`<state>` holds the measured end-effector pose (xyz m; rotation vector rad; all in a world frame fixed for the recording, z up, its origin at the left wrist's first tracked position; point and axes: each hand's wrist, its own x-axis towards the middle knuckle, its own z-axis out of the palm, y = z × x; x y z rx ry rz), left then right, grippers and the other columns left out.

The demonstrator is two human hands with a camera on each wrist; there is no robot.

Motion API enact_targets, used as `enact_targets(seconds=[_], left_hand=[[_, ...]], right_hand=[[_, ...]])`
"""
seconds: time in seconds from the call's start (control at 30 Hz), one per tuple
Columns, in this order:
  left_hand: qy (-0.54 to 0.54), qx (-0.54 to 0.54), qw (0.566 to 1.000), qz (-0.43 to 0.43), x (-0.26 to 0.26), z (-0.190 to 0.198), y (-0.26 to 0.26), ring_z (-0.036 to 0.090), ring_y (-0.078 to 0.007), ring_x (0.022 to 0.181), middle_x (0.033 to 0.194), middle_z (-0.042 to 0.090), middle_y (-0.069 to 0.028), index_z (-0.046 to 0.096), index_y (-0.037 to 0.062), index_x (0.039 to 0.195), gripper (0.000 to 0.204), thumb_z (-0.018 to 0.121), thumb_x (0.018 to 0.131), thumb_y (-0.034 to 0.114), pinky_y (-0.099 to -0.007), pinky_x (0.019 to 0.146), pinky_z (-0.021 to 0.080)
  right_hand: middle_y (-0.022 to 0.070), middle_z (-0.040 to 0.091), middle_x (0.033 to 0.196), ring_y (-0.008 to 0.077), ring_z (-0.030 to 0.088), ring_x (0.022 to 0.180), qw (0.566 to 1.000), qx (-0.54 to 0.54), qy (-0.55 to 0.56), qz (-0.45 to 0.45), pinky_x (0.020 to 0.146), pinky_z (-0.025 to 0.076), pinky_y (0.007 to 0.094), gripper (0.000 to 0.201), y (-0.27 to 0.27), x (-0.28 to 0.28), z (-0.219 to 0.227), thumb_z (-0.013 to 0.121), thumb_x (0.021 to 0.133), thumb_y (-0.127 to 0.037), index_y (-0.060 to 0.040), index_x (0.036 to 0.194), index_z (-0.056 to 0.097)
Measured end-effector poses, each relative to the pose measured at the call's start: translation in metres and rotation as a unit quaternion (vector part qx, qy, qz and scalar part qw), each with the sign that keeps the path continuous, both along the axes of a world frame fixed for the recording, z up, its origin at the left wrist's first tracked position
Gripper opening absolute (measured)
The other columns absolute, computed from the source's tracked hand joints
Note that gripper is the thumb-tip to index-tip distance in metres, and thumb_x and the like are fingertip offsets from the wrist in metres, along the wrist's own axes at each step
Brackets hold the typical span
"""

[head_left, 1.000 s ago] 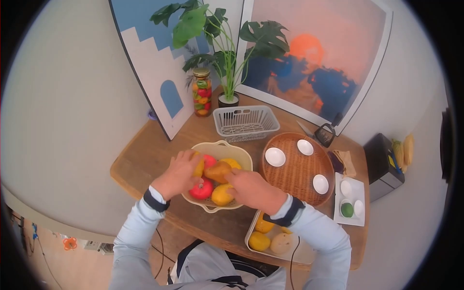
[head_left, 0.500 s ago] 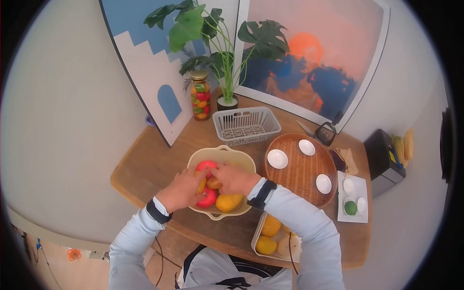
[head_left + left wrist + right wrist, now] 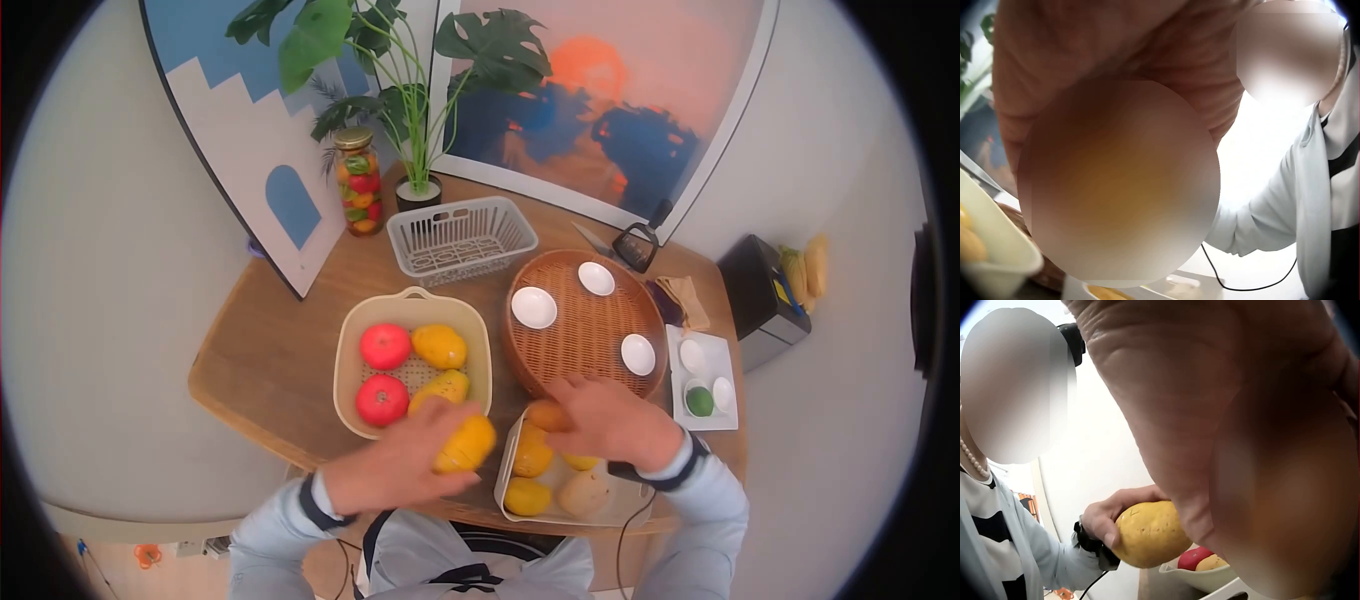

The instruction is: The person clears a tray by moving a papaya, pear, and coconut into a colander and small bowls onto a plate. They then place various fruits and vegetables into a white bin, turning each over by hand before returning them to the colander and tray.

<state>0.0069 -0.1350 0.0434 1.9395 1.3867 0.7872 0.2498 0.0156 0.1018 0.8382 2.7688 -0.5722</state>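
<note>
In the head view the left hand (image 3: 400, 462) grips a yellow mango (image 3: 467, 445) at the front edge of the cream basket (image 3: 345, 350). Two red fruits (image 3: 382, 400) and two yellow mangoes (image 3: 440, 346) lie in that basket. The right hand (image 3: 620, 425) holds an orange-brown fruit (image 3: 547, 415) over the left end of a white tray (image 3: 510, 508). Yellow fruits (image 3: 527, 496) and a pale round fruit (image 3: 584, 494) lie in this tray. The right wrist view shows the left hand (image 3: 1107, 519) curled round its mango (image 3: 1152, 534).
Behind stand a grey basket (image 3: 462, 238), a jar (image 3: 360, 190) and a potted plant (image 3: 418, 190). A round wicker tray (image 3: 590, 330) holds small white bowls. Scissors (image 3: 590, 237) and a white plate (image 3: 724, 408) with a green fruit (image 3: 699, 401) are at the right.
Both hands have left the cream basket, moving right and nearer the body. The left has lifted out a yellow mango, the right an orange-brown fruit. The whole view has shifted slightly.
</note>
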Motion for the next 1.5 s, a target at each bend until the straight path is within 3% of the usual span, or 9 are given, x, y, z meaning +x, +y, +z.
enact_targets(seconds=[0.23,0.27,0.53,0.7,0.87,1.0,1.13,1.33,1.5], left_hand=[[-0.038,-0.044,0.99,-0.131,0.088,-0.035,0.024,0.052,-0.0399,0.114,0.128,0.043,-0.023,0.038,0.0026,0.14,0.065,0.069,0.087,0.022,-0.0439,0.094,0.048],[-0.052,0.038,0.991,-0.121,0.098,-0.044,0.026,0.054,-0.0398,0.105,0.118,0.047,-0.0236,0.044,-0.0025,0.124,0.054,0.074,0.081,0.011,-0.0444,0.089,0.048],[-0.007,0.094,0.994,-0.049,0.065,-0.04,0.028,0.052,-0.0422,0.114,0.122,0.051,-0.0234,0.049,-0.0028,0.126,0.054,0.074,0.081,0.018,-0.0445,0.098,0.045],[0.178,0.053,0.972,0.146,-0.006,-0.039,0.016,0.054,-0.0417,0.116,0.125,0.053,-0.0243,0.054,-0.0009,0.127,0.055,0.076,0.081,0.022,-0.045,0.098,0.047],[0.225,-0.004,0.96,0.167,-0.053,-0.036,0.011,0.057,-0.0405,0.113,0.126,0.054,-0.025,0.054,-0.0006,0.129,0.056,0.075,0.08,0.016,-0.0447,0.095,0.049],[0.251,0.051,0.953,0.16,-0.072,-0.042,0.016,0.059,-0.0427,0.11,0.125,0.056,-0.0262,0.051,-0.0019,0.133,0.059,0.072,0.08,0.011,-0.0459,0.092,0.05],[0.25,-0.023,0.955,0.158,-0.083,-0.045,0.039,0.062,-0.0447,0.098,0.112,0.06,-0.0314,0.046,-0.0093,0.13,0.06,0.07,0.08,0.013,-0.0471,0.084,0.053],[0.247,-0.138,0.948,0.148,-0.076,-0.054,0.048,0.065,-0.045,0.093,0.102,0.064,-0.0332,0.033,-0.0201,0.134,0.069,0.065,0.084,0.015,-0.0462,0.08,0.054],[0.218,-0.135,0.955,0.146,-0.075,-0.051,0.037,0.065,-0.0447,0.092,0.098,0.066,-0.0323,0.027,-0.0213,0.137,0.075,0.066,0.086,0.017,-0.0451,0.078,0.054]], right_hand=[[0.0222,0.064,0.093,0.0411,0.064,0.083,0.988,0.069,-0.064,-0.123,0.073,0.052,0.0472,0.041,-0.03,0.082,-0.034,0.068,0.085,-0.035,0.0009,0.102,0.058],[0.0209,0.065,0.092,0.0407,0.064,0.084,0.988,0.061,-0.066,-0.123,0.073,0.052,0.0474,0.039,-0.032,0.088,-0.039,0.067,0.086,-0.035,-0.0004,0.102,0.059],[0.0183,0.067,0.088,0.0393,0.064,0.084,0.985,0.144,-0.032,-0.088,0.071,0.053,0.0473,0.029,-0.032,0.096,-0.039,0.066,0.087,-0.028,-0.0035,0.102,0.059],[0.0172,0.067,0.093,0.0374,0.066,0.087,0.997,0.072,0.021,-0.021,0.073,0.053,0.048,0.023,-0.017,0.044,-0.005,0.067,0.085,-0.018,-0.0018,0.099,0.058],[0.0184,0.067,0.091,0.0387,0.066,0.084,0.978,0.08,0.163,0.102,0.072,0.053,0.0484,0.018,0.008,-0.035,-0.025,0.061,0.084,-0.009,0.0,0.1,0.06],[0.0215,0.065,0.1,0.0397,0.063,0.097,0.979,0.038,0.149,0.136,0.082,0.052,0.0474,0.034,0.027,-0.116,-0.059,0.062,0.079,-0.005,0.0022,0.112,0.06],[0.0211,0.068,0.098,0.0396,0.065,0.094,0.956,0.059,0.238,0.159,0.082,0.052,0.0465,0.028,0.035,-0.18,-0.113,0.063,0.076,-0.002,0.0009,0.103,0.062],[0.0224,0.069,0.096,0.0391,0.067,0.094,0.974,0.058,0.206,0.071,0.081,0.053,0.0477,0.03,0.031,-0.224,-0.14,0.062,0.084,-0.026,-0.0009,0.1,0.06],[0.0186,0.071,0.098,0.0367,0.069,0.093,0.984,0.066,0.158,0.055,0.08,0.055,0.0452,0.026,0.028,-0.234,-0.147,0.064,0.083,-0.02,-0.0033,0.104,0.063]])
